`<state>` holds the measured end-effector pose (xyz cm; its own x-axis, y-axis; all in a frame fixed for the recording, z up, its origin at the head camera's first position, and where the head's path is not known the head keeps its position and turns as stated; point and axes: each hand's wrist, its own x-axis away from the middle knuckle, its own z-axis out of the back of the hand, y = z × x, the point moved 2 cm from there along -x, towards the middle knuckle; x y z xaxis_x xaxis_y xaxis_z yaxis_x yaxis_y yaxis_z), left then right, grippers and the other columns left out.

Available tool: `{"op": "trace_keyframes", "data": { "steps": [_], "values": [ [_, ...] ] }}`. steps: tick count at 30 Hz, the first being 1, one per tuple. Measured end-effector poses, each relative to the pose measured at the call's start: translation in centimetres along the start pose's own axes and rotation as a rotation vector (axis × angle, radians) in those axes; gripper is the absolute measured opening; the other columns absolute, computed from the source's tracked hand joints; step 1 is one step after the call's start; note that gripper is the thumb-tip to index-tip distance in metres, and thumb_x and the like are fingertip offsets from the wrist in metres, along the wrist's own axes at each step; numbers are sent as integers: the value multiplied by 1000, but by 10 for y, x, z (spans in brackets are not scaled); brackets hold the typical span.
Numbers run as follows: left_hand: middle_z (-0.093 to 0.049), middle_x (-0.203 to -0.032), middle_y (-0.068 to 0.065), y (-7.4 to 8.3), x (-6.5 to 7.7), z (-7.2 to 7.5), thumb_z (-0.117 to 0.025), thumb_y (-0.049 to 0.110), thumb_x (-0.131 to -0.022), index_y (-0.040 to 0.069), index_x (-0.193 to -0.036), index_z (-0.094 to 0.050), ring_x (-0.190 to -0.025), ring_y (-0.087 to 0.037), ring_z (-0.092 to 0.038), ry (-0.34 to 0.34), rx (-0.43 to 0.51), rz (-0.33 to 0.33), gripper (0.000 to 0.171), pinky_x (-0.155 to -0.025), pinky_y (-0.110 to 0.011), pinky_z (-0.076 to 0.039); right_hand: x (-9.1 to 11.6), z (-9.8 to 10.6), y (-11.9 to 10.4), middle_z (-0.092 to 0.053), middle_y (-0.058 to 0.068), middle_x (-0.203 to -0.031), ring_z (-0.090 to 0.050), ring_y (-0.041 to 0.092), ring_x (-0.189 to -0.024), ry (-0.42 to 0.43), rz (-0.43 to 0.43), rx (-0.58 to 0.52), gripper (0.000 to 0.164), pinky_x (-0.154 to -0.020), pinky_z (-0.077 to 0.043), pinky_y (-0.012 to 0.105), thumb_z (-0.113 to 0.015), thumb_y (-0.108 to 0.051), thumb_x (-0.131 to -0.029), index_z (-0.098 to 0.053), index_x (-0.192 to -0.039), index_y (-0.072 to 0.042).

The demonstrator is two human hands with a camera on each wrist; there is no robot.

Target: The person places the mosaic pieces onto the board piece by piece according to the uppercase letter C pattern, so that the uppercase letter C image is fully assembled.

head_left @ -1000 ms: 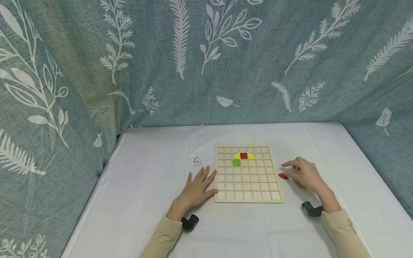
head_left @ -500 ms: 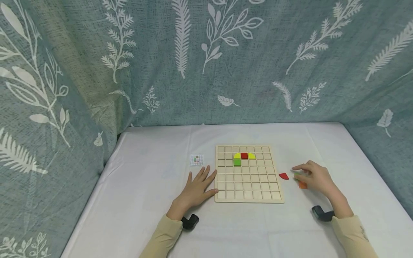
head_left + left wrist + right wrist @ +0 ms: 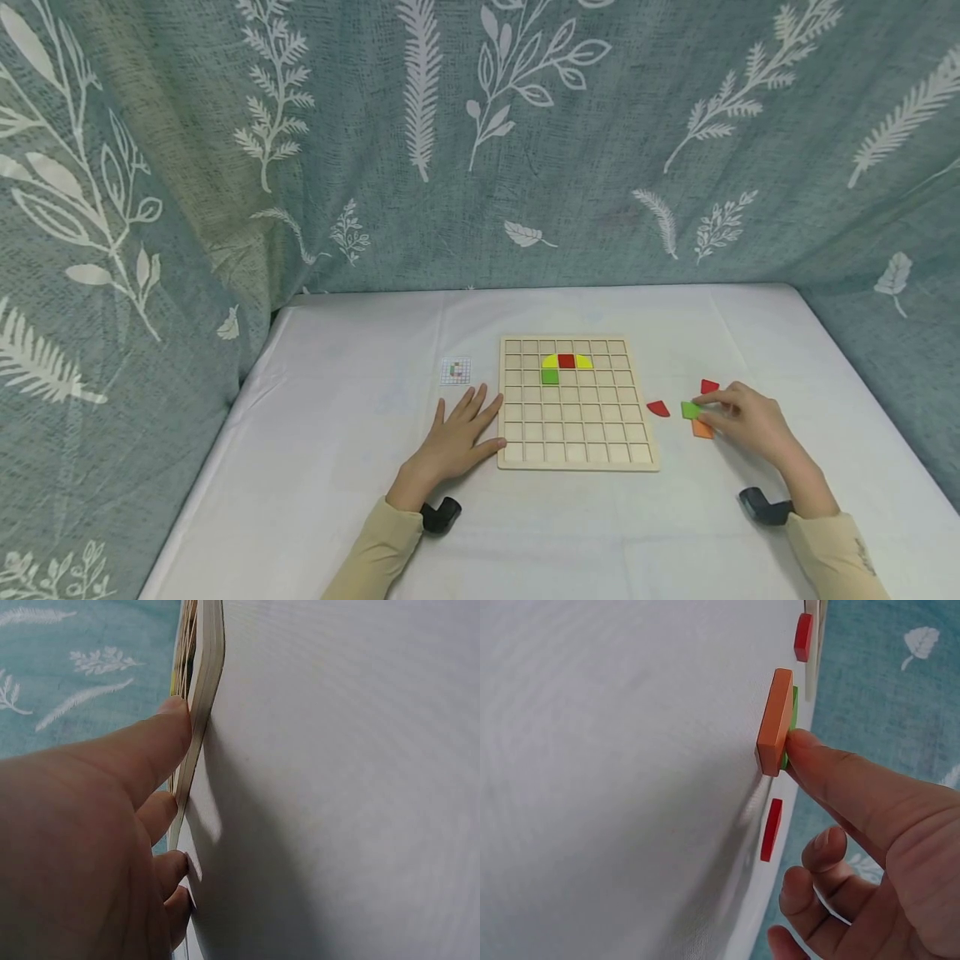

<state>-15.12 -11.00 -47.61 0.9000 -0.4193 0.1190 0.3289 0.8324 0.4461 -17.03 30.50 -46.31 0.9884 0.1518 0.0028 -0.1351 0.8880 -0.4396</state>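
Observation:
My right hand (image 3: 750,421) is over the loose pieces right of the board, its thumb and index finger pinching a green square tile (image 3: 690,410) by its right side. An orange square tile (image 3: 775,724) lies right against the green one, nearer me. One red quarter-round tile (image 3: 658,408) rests between these and the board; another red tile (image 3: 708,387) lies just beyond the index finger. My left hand (image 3: 452,446) lies flat with fingers spread, its thumb and fingertips at the left edge of the wooden grid board (image 3: 577,462).
Set in the upper grid are two yellow rounded tiles (image 3: 583,362), a red square (image 3: 566,361) between them and a green square (image 3: 550,377) below the left one. A small pattern card (image 3: 455,372) lies left of the board. A patterned curtain (image 3: 480,208) hangs behind the white-covered table (image 3: 337,400).
My right hand has moved right and slightly toward me, away from the red quarter-round tile to the green tile, uncovering the far red tile. My left hand has stayed put.

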Motion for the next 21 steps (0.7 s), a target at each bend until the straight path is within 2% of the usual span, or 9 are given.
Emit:
{"op": "trace_keyframes", "data": {
  "steps": [14,21],
  "values": [
    [-17,-154,-10,0,0,1,-47,49,-92,19,-147,-27,-143,-30,-10,1,-5,-2,65,-109,-62,-2,1,2,2,-47,1,-69,-37,14,-59,28,30,35,27,-49,-29,24,-72,-15,-79,-71,-104,-5],
    [-17,-154,-11,1,0,2,-47,49,-92,18,-147,-27,-143,-30,-10,3,-6,-12,66,-109,-63,-3,0,3,3,-46,0,-70,-37,14,-60,8,20,31,29,-51,-29,25,-73,-18,-79,-71,-106,-6]
  ]
}}
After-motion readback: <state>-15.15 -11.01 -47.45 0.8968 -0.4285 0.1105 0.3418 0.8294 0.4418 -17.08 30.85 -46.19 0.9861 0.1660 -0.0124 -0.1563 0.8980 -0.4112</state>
